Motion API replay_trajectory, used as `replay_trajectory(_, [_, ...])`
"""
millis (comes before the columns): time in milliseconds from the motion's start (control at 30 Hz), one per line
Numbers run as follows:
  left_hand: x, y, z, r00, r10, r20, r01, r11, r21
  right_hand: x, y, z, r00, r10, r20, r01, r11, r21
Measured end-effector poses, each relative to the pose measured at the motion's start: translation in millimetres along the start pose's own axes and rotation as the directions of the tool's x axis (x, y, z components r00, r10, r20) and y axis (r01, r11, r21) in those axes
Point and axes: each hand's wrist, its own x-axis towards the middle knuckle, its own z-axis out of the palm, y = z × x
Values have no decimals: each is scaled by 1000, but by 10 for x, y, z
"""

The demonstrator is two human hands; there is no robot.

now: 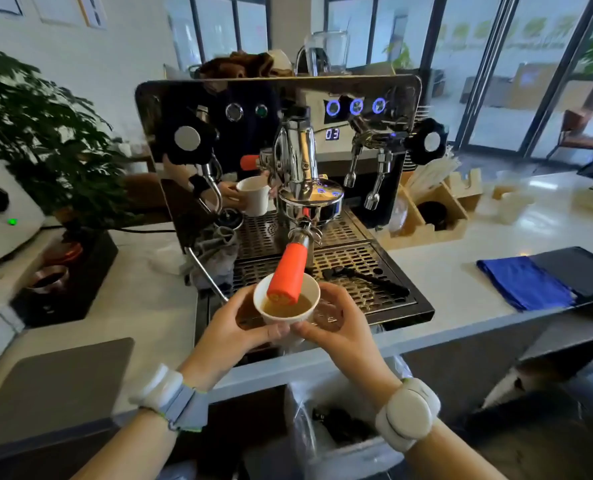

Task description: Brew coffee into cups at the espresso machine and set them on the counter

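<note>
Cup: a white paper cup [287, 308] is held in front of the espresso machine [281, 161], near the front edge of its drip tray [364, 271], lifted off the grate; brown coffee is seen inside, filling it about halfway.
Left hand: the left hand [232, 327] is curled round the cup's left side, with the thumb laid along its near wall.
Right hand: the right hand [336, 320] is curled round the cup's right side, its fingertips meeting those of the left at the near wall.
Reason for the hold: the cup is judged to be steadied by both hands because it is thin-walled, probably hot, and open-topped, so a spill is guarded against on the way to the counter [461, 271].
Orange handle: the orange handle [288, 271] is locked into the machine and points toward the camera; its end overlaps the cup's mouth in this view, and it is judged to be above the cup, not dipped in it.
Blue cloth: a folded blue cloth [523, 282] is laid on the counter to the right of the machine.
Hidden: the cup's base and lower wall are covered by the hands; the spouts under the handle cannot be made out; whether coffee is dripping cannot be told.
Reflection: a cup and hand are mirrored in the machine's shiny front panel.
</note>
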Motion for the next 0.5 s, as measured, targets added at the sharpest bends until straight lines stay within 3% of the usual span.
replay_trajectory(333, [297,-75,317,997,-68,-48,64,995,-81,371,125,-325,995,17,102,-17,1000,-4])
replay_trajectory(500, [389,-45,317,997,-43,-58,41,999,-28,469,99,-323,994,16,107,-14,1000,-15])
